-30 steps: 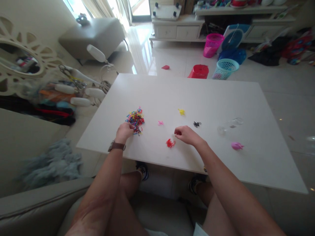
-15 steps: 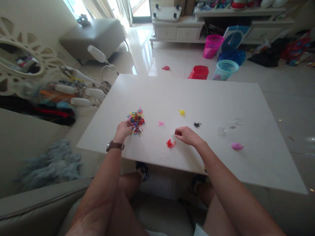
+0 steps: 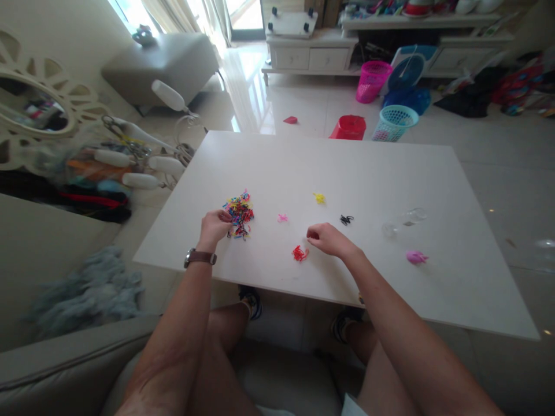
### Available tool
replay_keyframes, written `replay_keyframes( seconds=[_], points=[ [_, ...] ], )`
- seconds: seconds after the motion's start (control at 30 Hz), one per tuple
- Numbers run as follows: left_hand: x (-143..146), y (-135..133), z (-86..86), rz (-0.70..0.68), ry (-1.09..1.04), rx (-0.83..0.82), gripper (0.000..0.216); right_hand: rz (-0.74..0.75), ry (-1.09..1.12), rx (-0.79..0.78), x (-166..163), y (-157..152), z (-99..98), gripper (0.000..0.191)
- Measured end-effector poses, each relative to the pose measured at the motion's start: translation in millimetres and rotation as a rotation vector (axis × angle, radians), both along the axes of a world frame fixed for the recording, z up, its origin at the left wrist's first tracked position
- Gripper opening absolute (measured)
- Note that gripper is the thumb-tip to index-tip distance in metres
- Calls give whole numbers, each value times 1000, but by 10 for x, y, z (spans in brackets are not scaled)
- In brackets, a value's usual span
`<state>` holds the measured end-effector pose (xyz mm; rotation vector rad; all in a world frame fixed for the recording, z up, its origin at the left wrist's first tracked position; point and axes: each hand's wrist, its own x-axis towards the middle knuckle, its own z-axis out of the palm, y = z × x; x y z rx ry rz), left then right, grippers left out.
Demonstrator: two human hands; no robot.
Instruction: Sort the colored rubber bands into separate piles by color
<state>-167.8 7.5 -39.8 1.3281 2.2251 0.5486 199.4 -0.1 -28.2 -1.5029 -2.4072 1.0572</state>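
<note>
A heap of mixed-colour small bands (image 3: pixel 240 212) lies on the white table (image 3: pixel 373 173). My left hand (image 3: pixel 214 227), with a watch on the wrist, rests at the heap's left edge with fingers curled into the bands. My right hand (image 3: pixel 328 239) is pinched closed just right of a small red pile (image 3: pixel 299 253); a bit of red shows at its fingertips. Separate little piles lie around: pink (image 3: pixel 282 218), yellow (image 3: pixel 319 198) and black (image 3: pixel 346 219).
A clear plastic container (image 3: pixel 405 221) lies on its side at the table's right, with a pink lump (image 3: pixel 417 257) near it. Baskets (image 3: pixel 393 122) and a red tub (image 3: pixel 349 127) stand on the floor beyond. A sofa is under me; clutter lies left of the table.
My left hand has slid slightly up along the left edge of the mixed heap. My right hand has stayed in place.
</note>
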Motion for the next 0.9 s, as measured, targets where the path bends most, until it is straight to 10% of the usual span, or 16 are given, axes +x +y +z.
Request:
replay_keyframes(
  seconds=[0.53,0.9],
  points=[
    [95,-5,43,40,-356,142,31,3,15,14,-2,-1,-26,13],
    [983,-266,326,-135,-1000,-20,47,-132,559,-2,-293,-92,58,16]
  ],
)
